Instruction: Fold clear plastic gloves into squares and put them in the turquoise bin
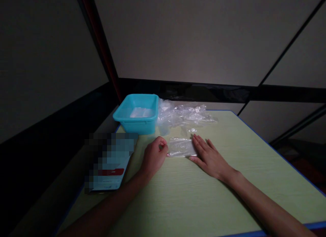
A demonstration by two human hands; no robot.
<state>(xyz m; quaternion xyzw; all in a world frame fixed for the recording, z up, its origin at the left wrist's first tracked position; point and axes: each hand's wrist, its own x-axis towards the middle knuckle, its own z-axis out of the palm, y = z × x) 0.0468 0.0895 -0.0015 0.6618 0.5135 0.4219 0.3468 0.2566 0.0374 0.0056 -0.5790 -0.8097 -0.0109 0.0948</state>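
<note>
A clear plastic bag (181, 147) lies flat on the table between my hands, folded into a small rectangle. My left hand (155, 153) pinches its left edge between thumb and fingers. On the bag's right end rests my right hand (207, 157), palm down, its fingers stretched out. Behind the bag is a loose heap of crumpled clear plastic bags (185, 114). A turquoise plastic basin (139, 124) stands at the back left, with whitish, flat plastic pieces (141, 112) inside it.
The pale green table (229, 196) has a blue edge. A tablet-like device (114, 162), partly blurred out, lies along the left edge near my left forearm. A panelled wall (193, 43) rises behind the table.
</note>
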